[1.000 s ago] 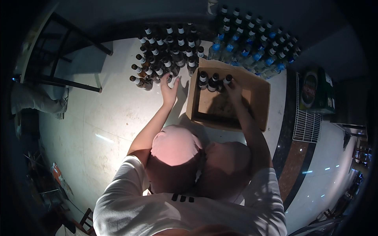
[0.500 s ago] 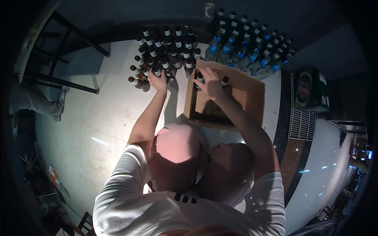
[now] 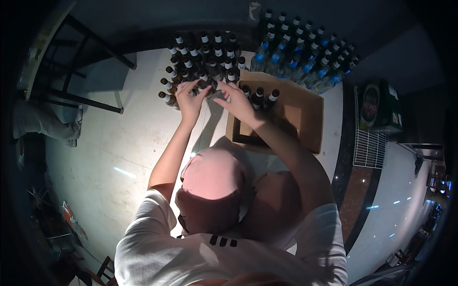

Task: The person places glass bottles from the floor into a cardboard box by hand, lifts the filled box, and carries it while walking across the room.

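- Pale, scuffed floor (image 3: 109, 148) fills the middle of the head view, with a dark wall (image 3: 200, 14) behind it and a dark-framed table (image 3: 74, 57) at the left.
- Dark-brown bottles (image 3: 191, 59) with white neck labels stand in a dense cluster by the wall.
- Clear and green bottles (image 3: 296, 59), many with blue labels, stand in rows to the right of that cluster.
- An open cardboard box (image 3: 310, 119) sits on the floor, holding three dark bottles (image 3: 260, 97) side by side near its far-left part.
- The left hand (image 3: 190, 102) curves its thumb and fingers around the top of a dark bottle (image 3: 203, 86) at the cluster's near edge; whether they clamp it cannot be told.
- The right hand (image 3: 238, 106) is open, thumb and fingers parted, between that bottle and the three in the box.
- Farther right, a green carton (image 3: 389, 112) rests by a white wire rack (image 3: 369, 150).
- Another person's leg (image 3: 45, 121) shows at the far left, and the wearer's pink-clad knees (image 3: 212, 174) are below the hands.
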Demonstrator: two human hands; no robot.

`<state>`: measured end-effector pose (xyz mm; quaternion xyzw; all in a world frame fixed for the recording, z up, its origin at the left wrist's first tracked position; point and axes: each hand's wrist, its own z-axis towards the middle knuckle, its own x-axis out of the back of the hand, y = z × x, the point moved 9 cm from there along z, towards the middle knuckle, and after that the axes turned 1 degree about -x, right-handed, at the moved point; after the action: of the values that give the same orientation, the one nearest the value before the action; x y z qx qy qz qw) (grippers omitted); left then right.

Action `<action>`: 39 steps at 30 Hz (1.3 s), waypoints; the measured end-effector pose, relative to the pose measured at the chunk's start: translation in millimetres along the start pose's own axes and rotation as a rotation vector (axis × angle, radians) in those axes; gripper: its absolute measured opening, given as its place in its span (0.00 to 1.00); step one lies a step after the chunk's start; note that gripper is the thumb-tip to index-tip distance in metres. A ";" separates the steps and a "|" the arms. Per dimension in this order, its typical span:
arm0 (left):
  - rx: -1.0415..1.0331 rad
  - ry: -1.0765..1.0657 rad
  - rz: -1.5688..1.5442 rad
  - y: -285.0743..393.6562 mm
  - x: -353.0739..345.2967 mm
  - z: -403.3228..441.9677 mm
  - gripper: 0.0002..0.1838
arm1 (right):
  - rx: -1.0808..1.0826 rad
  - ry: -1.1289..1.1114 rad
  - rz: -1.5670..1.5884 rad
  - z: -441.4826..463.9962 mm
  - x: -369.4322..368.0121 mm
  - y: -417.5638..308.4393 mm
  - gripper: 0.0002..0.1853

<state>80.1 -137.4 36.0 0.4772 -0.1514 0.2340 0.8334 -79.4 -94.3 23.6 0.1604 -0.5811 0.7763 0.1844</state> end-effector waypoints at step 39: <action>0.386 -0.458 -0.208 -72.8 -61.8 -94.0 0.33 | -0.309 0.662 -0.274 -123.4 162.8 193.5 0.15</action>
<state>69.6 -102.8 -93.0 0.6796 -0.2382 0.0583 0.6914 -318.5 -9.1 -97.8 -0.0523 -0.5734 0.6575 0.4860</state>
